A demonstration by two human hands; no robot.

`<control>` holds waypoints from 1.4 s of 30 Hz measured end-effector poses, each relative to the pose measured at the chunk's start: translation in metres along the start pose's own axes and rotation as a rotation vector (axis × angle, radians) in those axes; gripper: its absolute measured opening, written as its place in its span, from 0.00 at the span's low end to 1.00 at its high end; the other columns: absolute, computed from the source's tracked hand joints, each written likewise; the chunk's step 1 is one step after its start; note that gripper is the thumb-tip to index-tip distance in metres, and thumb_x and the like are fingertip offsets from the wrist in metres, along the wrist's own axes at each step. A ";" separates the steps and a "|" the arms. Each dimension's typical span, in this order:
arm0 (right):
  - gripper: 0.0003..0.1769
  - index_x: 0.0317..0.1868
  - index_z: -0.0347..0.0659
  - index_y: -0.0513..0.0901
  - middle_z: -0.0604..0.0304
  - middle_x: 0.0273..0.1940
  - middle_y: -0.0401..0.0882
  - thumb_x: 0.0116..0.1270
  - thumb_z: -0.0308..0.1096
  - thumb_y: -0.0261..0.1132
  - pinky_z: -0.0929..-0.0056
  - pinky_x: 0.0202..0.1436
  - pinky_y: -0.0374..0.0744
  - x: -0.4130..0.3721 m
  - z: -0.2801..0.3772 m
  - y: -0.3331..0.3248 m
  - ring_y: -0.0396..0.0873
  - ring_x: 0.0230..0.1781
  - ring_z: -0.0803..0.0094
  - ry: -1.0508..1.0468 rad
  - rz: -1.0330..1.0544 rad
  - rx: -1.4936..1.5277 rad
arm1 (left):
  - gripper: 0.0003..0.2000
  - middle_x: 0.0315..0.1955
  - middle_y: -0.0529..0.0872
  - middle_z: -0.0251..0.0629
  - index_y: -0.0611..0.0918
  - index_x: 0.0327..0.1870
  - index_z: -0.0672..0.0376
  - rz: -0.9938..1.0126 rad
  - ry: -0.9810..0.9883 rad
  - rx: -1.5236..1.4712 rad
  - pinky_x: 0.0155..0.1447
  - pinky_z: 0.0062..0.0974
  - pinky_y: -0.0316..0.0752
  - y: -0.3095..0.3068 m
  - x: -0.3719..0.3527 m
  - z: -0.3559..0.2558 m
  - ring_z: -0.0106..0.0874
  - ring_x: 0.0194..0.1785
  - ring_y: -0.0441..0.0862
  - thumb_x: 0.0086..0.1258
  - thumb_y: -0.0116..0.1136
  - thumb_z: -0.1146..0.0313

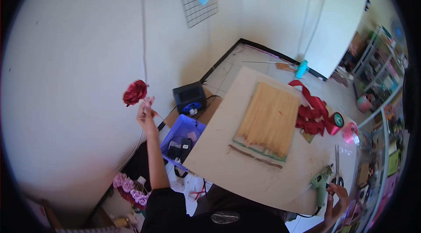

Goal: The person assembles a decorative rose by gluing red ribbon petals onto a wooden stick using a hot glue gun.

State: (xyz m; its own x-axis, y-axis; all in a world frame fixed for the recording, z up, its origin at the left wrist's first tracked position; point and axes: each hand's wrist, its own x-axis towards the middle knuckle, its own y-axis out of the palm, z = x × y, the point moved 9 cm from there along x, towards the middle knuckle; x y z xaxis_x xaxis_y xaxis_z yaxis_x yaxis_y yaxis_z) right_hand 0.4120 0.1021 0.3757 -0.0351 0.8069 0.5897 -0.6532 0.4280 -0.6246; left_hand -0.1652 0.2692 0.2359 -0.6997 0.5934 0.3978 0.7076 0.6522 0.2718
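Note:
Out to the left, in front of the wall, my left hand (pixel 145 112) is closed on the thin stem of a red ribbon rose (pixel 135 93). The bloom faces up and left, and the stem runs down past my fingers. At the table's lower right edge is my right hand (pixel 337 201), its fingers bent and apart, fingertips right at the black handles of the scissors (pixel 337 163). The blades point away from me. Beside that hand, a green glue gun (pixel 322 185) lies on the table (pixel 215 145).
A wooden-slatted board (pixel 269 119) covers the table's middle. Red ribbon (pixel 313 112) and a pink ribbon roll (pixel 350 133) lie to its right. A purple basket (pixel 183 127) and black box (pixel 189 98) stand left of the table. Pink roses (pixel 128 185) sit lower left; shelves (pixel 381 66) line the right.

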 end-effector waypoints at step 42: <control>0.09 0.39 0.33 0.78 0.51 0.34 0.79 0.61 0.30 0.56 0.68 0.31 0.75 -0.015 0.037 -0.081 0.77 0.28 0.60 -0.272 0.054 0.391 | 0.10 0.13 0.75 0.32 0.75 0.21 0.56 -0.083 0.166 0.972 0.21 0.19 0.69 -0.066 -0.177 0.187 0.24 0.18 0.73 0.60 0.52 0.62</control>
State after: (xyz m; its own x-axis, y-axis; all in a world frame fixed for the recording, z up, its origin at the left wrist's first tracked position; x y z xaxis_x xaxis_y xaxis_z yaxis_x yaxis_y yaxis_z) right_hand 0.4372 0.0396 0.4364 -0.2398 0.6653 0.7070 -0.8787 0.1610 -0.4495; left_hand -0.1066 0.2097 -0.0163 -0.6679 0.5035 0.5481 0.2165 0.8360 -0.5042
